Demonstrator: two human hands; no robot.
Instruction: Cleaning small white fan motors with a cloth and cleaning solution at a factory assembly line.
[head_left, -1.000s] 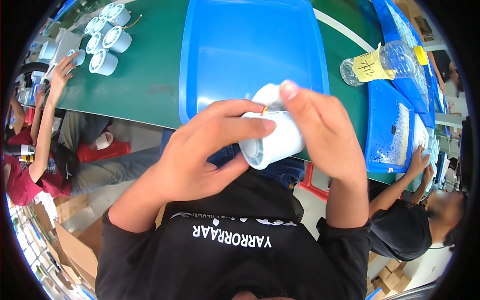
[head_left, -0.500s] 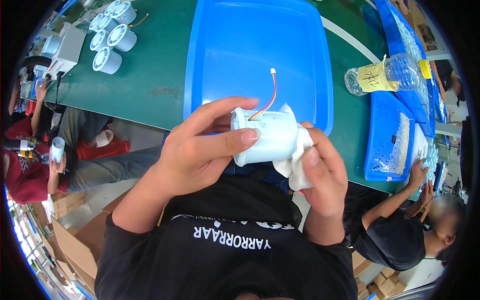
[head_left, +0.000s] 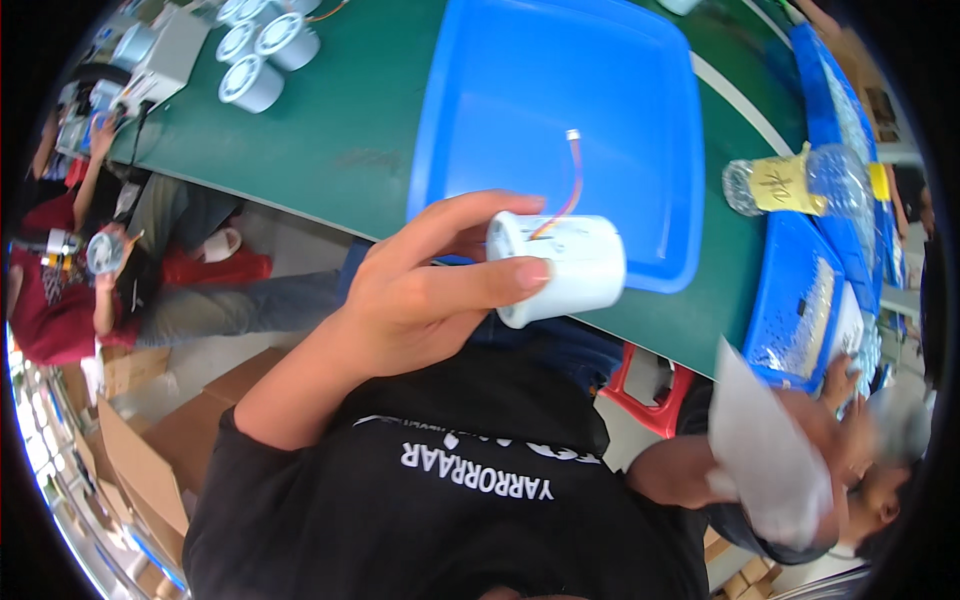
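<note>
My left hand is closed round a pale blue-white cylindrical housing, thumb on the near side and fingers behind it. The housing lies on its side in the air in front of my chest, over the table's near edge. From its slot rises a thin red-and-yellow cable ending in a small white connector. Far to the right, my right hand is smeared by motion. With it goes a white cloth, which hangs loose and covers part of the hand and wrist.
A big blue tray lies on the green table. Similar housings stand at the far left. A clear bottle and a small blue bin are on the right. Co-workers sit at both sides; a red stool stands below the table edge.
My right hand has left the housing and swung far right with the cloth. My left hand still holds the housing. The whole view has shifted, so the tray and bottle sit further right.
</note>
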